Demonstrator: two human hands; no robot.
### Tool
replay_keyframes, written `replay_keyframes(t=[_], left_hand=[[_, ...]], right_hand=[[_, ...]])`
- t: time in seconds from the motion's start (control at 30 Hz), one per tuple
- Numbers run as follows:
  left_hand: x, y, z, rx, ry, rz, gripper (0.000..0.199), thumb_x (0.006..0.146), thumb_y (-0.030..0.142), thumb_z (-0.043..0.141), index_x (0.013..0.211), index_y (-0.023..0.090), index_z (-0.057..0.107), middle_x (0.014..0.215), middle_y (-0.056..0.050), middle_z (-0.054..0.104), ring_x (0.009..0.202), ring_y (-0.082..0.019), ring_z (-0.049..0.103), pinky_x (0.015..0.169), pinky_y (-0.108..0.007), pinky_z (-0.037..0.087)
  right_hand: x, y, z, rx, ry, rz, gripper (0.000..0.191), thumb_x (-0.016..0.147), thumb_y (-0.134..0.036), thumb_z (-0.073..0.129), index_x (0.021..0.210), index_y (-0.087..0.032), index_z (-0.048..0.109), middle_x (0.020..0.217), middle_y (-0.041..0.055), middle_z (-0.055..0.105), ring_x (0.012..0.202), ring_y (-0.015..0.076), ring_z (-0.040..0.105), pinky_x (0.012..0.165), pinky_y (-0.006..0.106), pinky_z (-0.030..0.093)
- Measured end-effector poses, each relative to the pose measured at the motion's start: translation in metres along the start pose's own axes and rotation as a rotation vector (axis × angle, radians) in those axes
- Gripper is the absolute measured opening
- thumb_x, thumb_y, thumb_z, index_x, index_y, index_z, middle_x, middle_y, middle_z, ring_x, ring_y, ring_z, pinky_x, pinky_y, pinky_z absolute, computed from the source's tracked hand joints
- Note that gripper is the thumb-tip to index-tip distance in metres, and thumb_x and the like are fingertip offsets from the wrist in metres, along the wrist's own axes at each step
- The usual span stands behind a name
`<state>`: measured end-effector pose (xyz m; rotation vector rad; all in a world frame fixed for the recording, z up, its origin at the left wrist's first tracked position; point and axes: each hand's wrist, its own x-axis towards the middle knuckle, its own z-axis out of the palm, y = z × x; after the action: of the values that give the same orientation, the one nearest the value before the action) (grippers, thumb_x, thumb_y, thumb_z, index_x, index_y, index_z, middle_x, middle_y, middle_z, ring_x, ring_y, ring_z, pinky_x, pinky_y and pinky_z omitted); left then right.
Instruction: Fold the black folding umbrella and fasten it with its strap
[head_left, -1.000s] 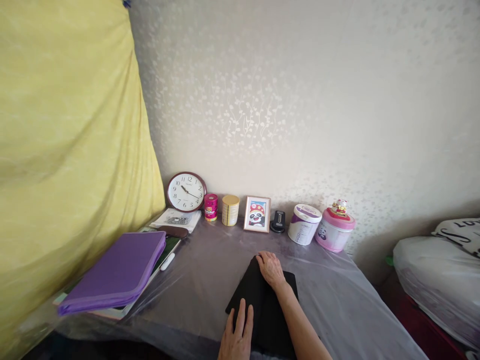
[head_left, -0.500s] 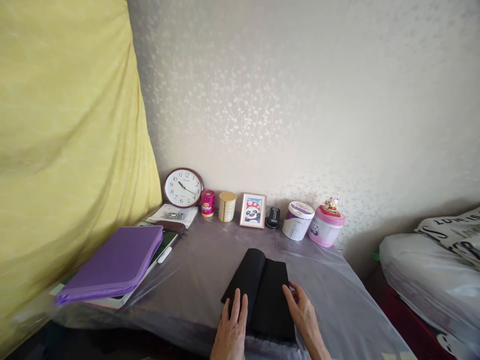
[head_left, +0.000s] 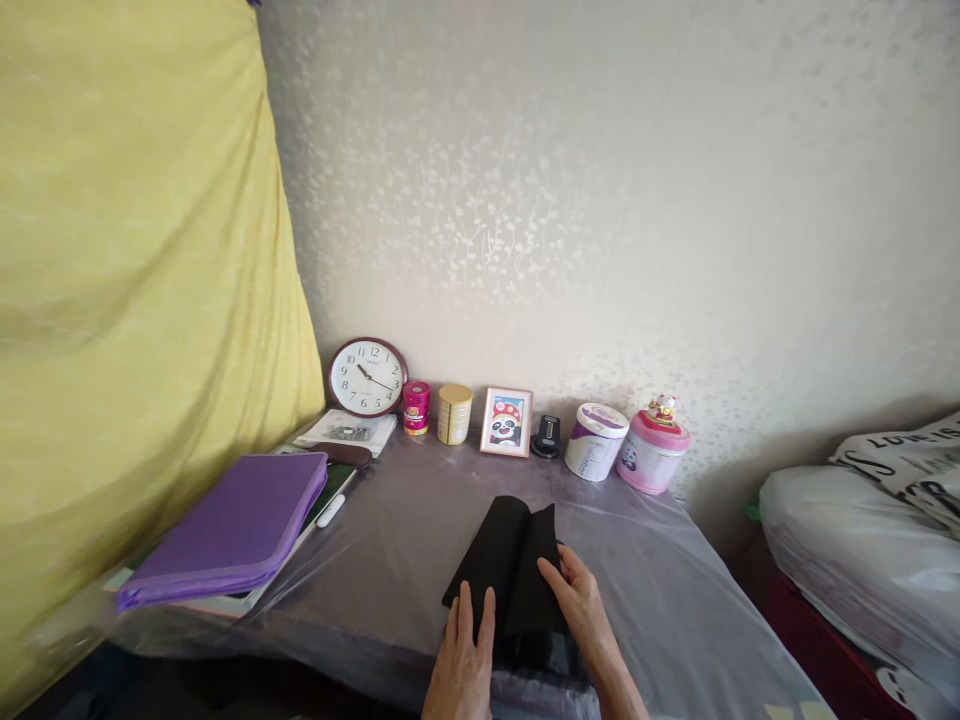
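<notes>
A black book-like item with dark pages or flaps (head_left: 491, 548) lies opened near the table's front edge. My left hand (head_left: 466, 655) rests on its left half, fingers spread and pointing away from me. On the other side, my right hand (head_left: 581, 598) pinches the edge of the right black leaf (head_left: 534, 590) between thumb and fingers. That leaf is lifted and tilted toward the left, and a dark, shiny surface shows beneath its lower edge.
A purple folder (head_left: 232, 520) lies at the left on papers. Along the wall stand a clock (head_left: 367, 377), a pink can (head_left: 415, 408), a yellow can (head_left: 454, 415), a panda picture frame (head_left: 506, 422), a purple-white tub (head_left: 596, 442) and a pink tub (head_left: 652, 452).
The right leaf has risen from lying flat and swung left. My right hand has moved left and slightly up with it. My left hand has barely moved.
</notes>
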<state>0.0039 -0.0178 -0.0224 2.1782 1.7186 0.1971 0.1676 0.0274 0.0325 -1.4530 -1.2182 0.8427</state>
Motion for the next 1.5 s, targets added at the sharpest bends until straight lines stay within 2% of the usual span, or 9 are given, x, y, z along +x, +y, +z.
replay_keyframes(t=[0.1, 0.43, 0.6, 0.77, 0.9, 1.03, 1.23, 1.37, 1.5], left_hand=[[0.002, -0.001, 0.005, 0.02, 0.029, 0.003, 0.102, 0.054, -0.011, 0.044, 0.141, 0.024, 0.004, 0.149, -0.014, 0.001, 0.136, -0.031, 0.015, 0.104, -0.038, 0.031], [0.012, -0.016, 0.035, 0.044, 0.194, 0.069, 0.083, 0.057, 0.003, 0.053, 0.136, 0.005, 0.029, 0.146, -0.018, 0.018, 0.133, -0.031, 0.025, 0.105, -0.037, 0.032], [0.012, -0.02, 0.038, 0.021, 0.172, 0.058, 0.078, 0.061, 0.006, 0.05, 0.136, 0.004, 0.029, 0.144, -0.019, 0.025, 0.131, -0.031, 0.03, 0.105, -0.039, 0.034], [0.011, -0.026, 0.042, 0.026, 0.249, 0.088, 0.07, 0.066, 0.006, 0.045, 0.134, 0.003, 0.031, 0.139, -0.019, 0.036, 0.127, -0.027, 0.037, 0.101, -0.034, 0.037], [0.006, -0.033, 0.044, 0.052, 0.41, 0.114, 0.058, 0.071, 0.009, 0.043, 0.129, 0.003, 0.037, 0.129, -0.02, 0.048, 0.118, -0.024, 0.048, 0.096, -0.032, 0.042], [-0.001, -0.034, 0.026, 0.052, 0.551, 0.121, 0.045, 0.073, 0.018, 0.05, 0.118, 0.012, 0.047, 0.119, -0.015, 0.054, 0.106, -0.025, 0.055, 0.086, -0.035, 0.047], [0.004, -0.022, -0.005, -0.032, 0.396, 0.208, 0.051, 0.071, 0.028, 0.055, 0.122, 0.023, 0.048, 0.13, -0.007, 0.048, 0.117, -0.025, 0.046, 0.099, -0.038, 0.037], [0.012, -0.024, -0.001, -0.054, 0.209, 0.241, 0.069, 0.068, 0.031, 0.055, 0.134, 0.022, 0.036, 0.144, -0.008, 0.031, 0.131, -0.028, 0.028, 0.109, -0.042, 0.023], [0.015, -0.028, 0.007, -0.083, 0.146, 0.223, 0.075, 0.066, 0.028, 0.053, 0.137, 0.018, 0.031, 0.147, -0.01, 0.024, 0.135, -0.026, 0.019, 0.111, -0.041, 0.017]], right_hand=[[0.008, -0.01, 0.021, 0.148, -0.118, 0.02, 0.039, 0.069, -0.047, 0.061, 0.093, -0.017, 0.061, 0.077, 0.004, 0.068, 0.07, 0.0212, 0.064, 0.06, 0.029, 0.051], [0.028, 0.001, 0.075, 0.328, -0.25, 0.06, 0.032, 0.065, -0.041, 0.064, 0.088, -0.02, 0.059, 0.072, 0.0032, 0.068, 0.067, 0.0215, 0.065, 0.066, 0.034, 0.052], [0.036, 0.009, 0.084, 0.014, -0.219, 0.014, 0.033, 0.069, -0.038, 0.06, 0.095, -0.018, 0.06, 0.071, 0.0031, 0.068, 0.071, 0.021, 0.064, 0.065, 0.031, 0.05], [0.04, 0.013, 0.084, -0.356, -0.182, -0.028, 0.034, 0.074, -0.033, 0.057, 0.104, -0.016, 0.059, 0.077, 0.0039, 0.067, 0.076, 0.019, 0.063, 0.066, 0.027, 0.046], [0.035, 0.004, 0.083, -0.521, -0.22, -0.067, 0.034, 0.078, -0.03, 0.053, 0.108, -0.013, 0.057, 0.077, 0.0052, 0.067, 0.081, 0.0189, 0.063, 0.068, 0.025, 0.042], [0.029, -0.006, 0.084, -0.531, -0.297, -0.126, 0.024, 0.084, -0.032, 0.044, 0.097, -0.02, 0.061, 0.07, 0.0006, 0.068, 0.072, 0.0151, 0.063, 0.065, 0.022, 0.04], [0.026, -0.007, 0.083, -0.452, -0.419, -0.198, 0.027, 0.086, -0.029, 0.039, 0.085, -0.024, 0.065, 0.073, -0.0022, 0.071, 0.072, 0.0131, 0.064, 0.067, 0.021, 0.041], [0.025, -0.008, 0.083, -0.463, -0.445, -0.24, 0.028, 0.084, -0.024, 0.04, 0.09, -0.025, 0.067, 0.075, -0.0017, 0.071, 0.073, 0.0138, 0.065, 0.068, 0.022, 0.043], [0.019, -0.008, 0.082, -0.507, -0.445, -0.303, 0.029, 0.083, -0.022, 0.042, 0.092, -0.027, 0.068, 0.077, -0.002, 0.071, 0.078, 0.0152, 0.063, 0.073, 0.024, 0.043]])
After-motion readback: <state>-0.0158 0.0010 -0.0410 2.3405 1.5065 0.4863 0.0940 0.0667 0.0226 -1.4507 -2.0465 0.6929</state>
